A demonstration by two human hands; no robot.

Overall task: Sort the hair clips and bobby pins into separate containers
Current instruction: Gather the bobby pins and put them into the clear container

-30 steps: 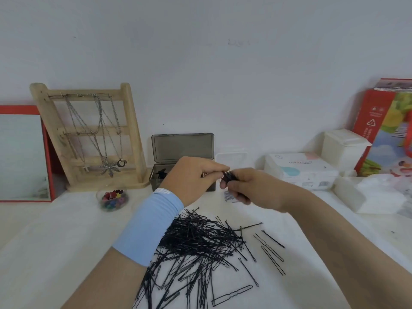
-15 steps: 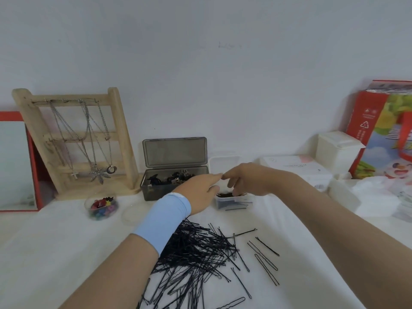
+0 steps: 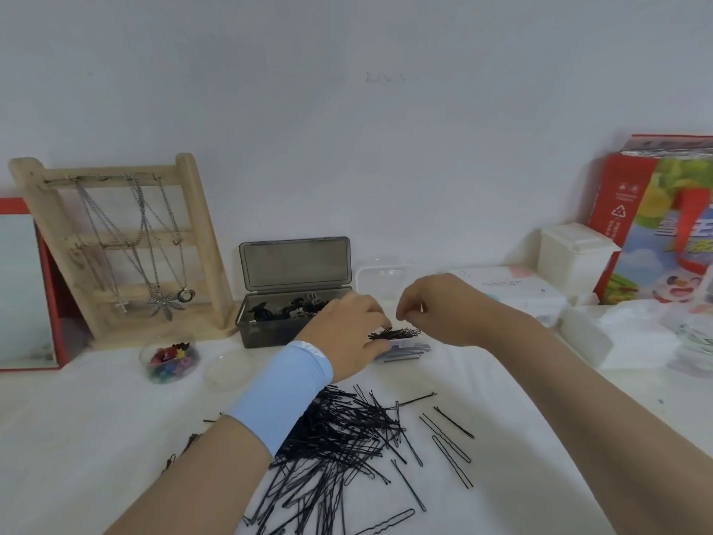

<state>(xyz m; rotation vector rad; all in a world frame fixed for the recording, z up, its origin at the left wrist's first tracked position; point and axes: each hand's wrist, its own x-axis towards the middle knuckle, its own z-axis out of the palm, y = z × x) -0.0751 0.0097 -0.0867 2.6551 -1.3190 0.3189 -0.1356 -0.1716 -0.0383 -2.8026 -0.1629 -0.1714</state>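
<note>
A big loose pile of black bobby pins [image 3: 339,438] lies on the white table in front of me, with a few strays [image 3: 451,446] to its right. My left hand [image 3: 347,334], with a light blue wristband, pinches the left end of a small bundle of bobby pins [image 3: 397,334] lying across a small clear container [image 3: 409,351]. My right hand [image 3: 443,310] hovers just above the bundle, fingers loosely curled and holding nothing. To the left, a dark grey box [image 3: 266,337] with its lid up holds dark hair clips [image 3: 297,308].
A wooden necklace stand [image 3: 115,245] and a red-framed mirror [image 3: 23,291] stand at the back left. A round jar of coloured clips [image 3: 169,359] and a clear round lid [image 3: 227,370] sit before them. White boxes [image 3: 509,291], tissues [image 3: 636,334] and a red bag [image 3: 656,218] fill the right.
Both hands carried a bundle of bobby pins from above the pile to the clear container. My right hand has let go and lifted slightly; my left hand still grips the bundle's end.
</note>
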